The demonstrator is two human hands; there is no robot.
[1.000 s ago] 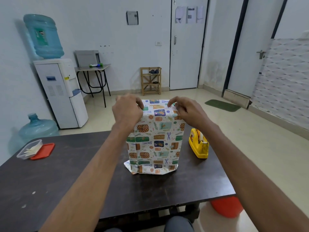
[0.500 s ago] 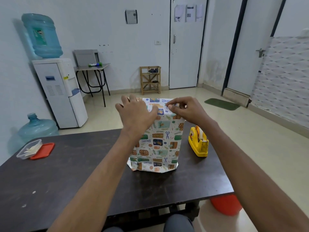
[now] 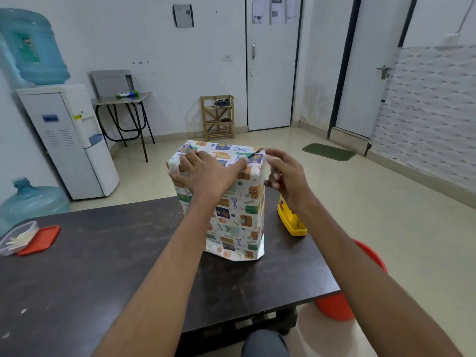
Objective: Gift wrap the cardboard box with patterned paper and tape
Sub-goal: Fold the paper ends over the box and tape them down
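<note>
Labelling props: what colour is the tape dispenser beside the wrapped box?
Yellow. The tape dispenser shows best in the head view, the only one.

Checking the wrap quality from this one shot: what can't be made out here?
Head view only:
Top fold of the wrapped box: covered by the left hand pressing flat, so any tape there is hidden.
Right hand: whether its fingertips pinch the paper corner is too blurred to tell.
Yellow tape dispenser: its top is behind the right forearm.
Box's far side: turned away.

Probably an office room: water dispenser (image 3: 69, 140), wall notices (image 3: 273, 9), shoe rack (image 3: 218, 117).
</note>
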